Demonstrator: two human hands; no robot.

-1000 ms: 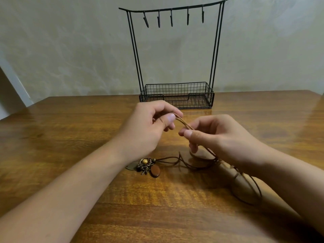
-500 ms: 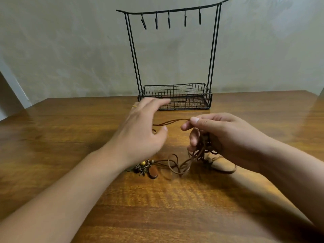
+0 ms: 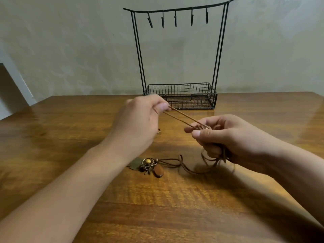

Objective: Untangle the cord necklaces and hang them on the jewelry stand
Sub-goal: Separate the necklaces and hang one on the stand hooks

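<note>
- Plain pale wall (image 3: 70, 50) rose behind a glossy wooden table (image 3: 52, 130) that filled the lower view.
- At the far edge stood the black wire jewelry stand (image 3: 180, 55), its five hooks (image 3: 175, 19) bare and its mesh basket (image 3: 182, 95) holding nothing I could make out.
- The left hand (image 3: 138, 125) was raised above the table, thumb and fingers pinching a doubled tan cord (image 3: 182, 118) drawn taut toward the other hand.
- The right hand (image 3: 226, 137) was curled round a bunch of cord necklaces (image 3: 215, 158), thumb pressed on the knot; loose loops hung to the table.
- A cluster of beads and pendants (image 3: 150, 166) lay on the wood near the left wrist, attached by a dark cord (image 3: 172, 161).
- Risk, as I judged it: pulling the taut strand harder could cinch the tangle tighter, or drag the pendants across the table.
</note>
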